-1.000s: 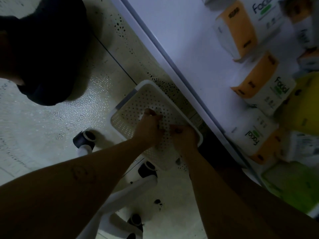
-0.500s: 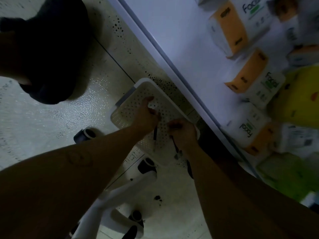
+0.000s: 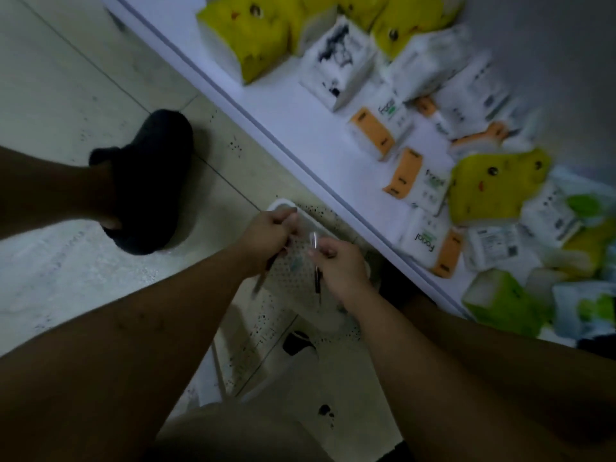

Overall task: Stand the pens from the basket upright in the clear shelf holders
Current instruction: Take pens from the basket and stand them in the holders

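Risen a little off the basket floor since a moment ago, each hand now with a pen lifted; view swung as well, with more of the shelf showing. Far to the left of the left hand [image 3: 273, 233]: pale glossy floor tiles [image 3: 83, 78], dark grout lines, black specks, dim light. Nearer, just left of that hand, a dark slipper [image 3: 150, 181] on a foot, flat on the tiles. Below both hands, a white chair base [image 3: 283, 375] with a black caster [image 3: 296, 341]. Directly under the hands, on the floor close against the shelf edge, the white perforated basket [image 3: 281, 205], mostly covered by them. Left hand curled round a dark pen [image 3: 265, 275], gripped near its upper end, barrel slanting down and leftward out of the fist, blurred. Right hand [image 3: 340, 270] just beside the left, not touching it, pinching a second pen [image 3: 317, 281] between thumb and fingers: clear cap above the grip, dark barrel hanging below, close to upright. Both pens above the basket, off the shelf. To the right of the right hand, a white shelf [image 3: 300, 105] running diagonally, strewn with tissue packs: yellow packs [image 3: 253, 38] at the far end, white-and-orange packs [image 3: 376, 131] in the middle, green-and-white packs [image 3: 500, 301] nearest, several tipped over, many blurred.
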Motion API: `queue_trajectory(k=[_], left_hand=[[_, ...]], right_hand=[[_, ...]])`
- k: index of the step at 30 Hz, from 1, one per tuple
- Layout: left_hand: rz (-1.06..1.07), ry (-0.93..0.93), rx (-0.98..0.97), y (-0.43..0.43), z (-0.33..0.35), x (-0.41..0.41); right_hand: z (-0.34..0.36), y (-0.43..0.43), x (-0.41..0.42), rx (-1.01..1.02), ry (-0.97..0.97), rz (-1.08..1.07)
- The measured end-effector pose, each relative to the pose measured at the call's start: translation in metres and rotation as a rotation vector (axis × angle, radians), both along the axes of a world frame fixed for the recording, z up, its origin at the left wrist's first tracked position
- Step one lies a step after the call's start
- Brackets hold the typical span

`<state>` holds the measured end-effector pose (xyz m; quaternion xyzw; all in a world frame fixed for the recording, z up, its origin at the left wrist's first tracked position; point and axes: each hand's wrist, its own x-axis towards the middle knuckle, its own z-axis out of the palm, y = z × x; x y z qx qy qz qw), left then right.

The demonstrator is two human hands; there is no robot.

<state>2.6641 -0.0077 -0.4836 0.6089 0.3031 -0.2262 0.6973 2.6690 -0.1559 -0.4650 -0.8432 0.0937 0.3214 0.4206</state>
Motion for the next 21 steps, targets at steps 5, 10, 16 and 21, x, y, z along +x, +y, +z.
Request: queue_trajectory(k=[5, 10, 16, 21], left_hand=[[-0.050, -0.073, -0.048, 0.004, 0.052, 0.003], [-0.001, -0.209, -0.062, 0.007, 0.108, 0.002], [0.000, -0.459, 0.026, 0.000, 0.184, 0.013], [-0.111, -0.679, 0.073, -0.022, 0.258, 0.024]], right_hand=[[0.048, 0.015, 0.007, 0.068, -0.142, -0.073], [0.102, 0.018, 0.010, 0.216, -0.277, -0.216], [0.174, 0.011, 0.011, 0.399, -0.424, -0.323], [0.235, -0.010, 0.016, 0.437, -0.602, -0.304]])
